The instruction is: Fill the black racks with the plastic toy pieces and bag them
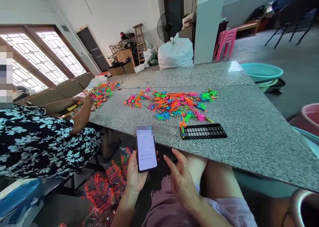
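My left hand (pixel 136 174) is wrapped round a smartphone (pixel 147 150), held upright below the table's front edge with its lit screen facing me. To the right of the phone, my right hand (pixel 183 182) is raised over my lap, fingers stretched out and apart, touching nothing. Beyond the hands, a black slotted rack (pixel 205 131) lies on the speckled table (pixel 249 114). One orange toy piece (pixel 182 124) stands in the rack's left end. Behind it spreads a pile of bright plastic toy pieces (pixel 171 102) in orange, green, pink and blue.
At the left a person in a floral garment (pixel 47 134) handles another colourful pile (pixel 104 91). Clear bags of orange pieces (pixel 99 190) sit on the floor beside my left arm. A white sack (pixel 175 52) stands behind the table, and a turquoise basin (pixel 261 69) at the right.
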Motion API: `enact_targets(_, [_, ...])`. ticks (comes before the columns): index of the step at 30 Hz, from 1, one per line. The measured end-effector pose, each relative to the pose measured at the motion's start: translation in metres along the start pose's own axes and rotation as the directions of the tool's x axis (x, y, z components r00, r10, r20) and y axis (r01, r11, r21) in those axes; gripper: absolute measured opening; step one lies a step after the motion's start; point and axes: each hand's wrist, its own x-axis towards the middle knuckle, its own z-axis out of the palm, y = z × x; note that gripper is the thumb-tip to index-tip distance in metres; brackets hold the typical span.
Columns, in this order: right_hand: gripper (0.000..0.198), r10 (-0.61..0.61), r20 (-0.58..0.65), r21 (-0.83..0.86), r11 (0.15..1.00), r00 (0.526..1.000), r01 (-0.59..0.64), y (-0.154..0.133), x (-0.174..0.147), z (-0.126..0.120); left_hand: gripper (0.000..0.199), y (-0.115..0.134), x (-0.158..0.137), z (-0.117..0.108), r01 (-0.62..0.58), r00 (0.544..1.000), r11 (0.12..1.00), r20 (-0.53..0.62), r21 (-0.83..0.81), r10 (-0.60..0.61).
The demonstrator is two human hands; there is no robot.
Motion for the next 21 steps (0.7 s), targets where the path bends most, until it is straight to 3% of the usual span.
enact_targets(11, [0.086, -0.011, 0.042, 0.008, 1.000, 0.999, 0.011, 0.002, -0.001, 0.003, 0.031, -0.004, -0.003, 0.007, 0.019, 1.000, 1.000, 0.012, -0.016, -0.019])
enact_targets(21, [0.088, -0.019, 0.009, -0.012, 1.000, 1.000, 0.019, 0.004, 0.005, 0.001, 0.030, -0.012, -0.009, 0.005, 0.032, 0.999, 0.999, 0.041, 0.040, -0.034])
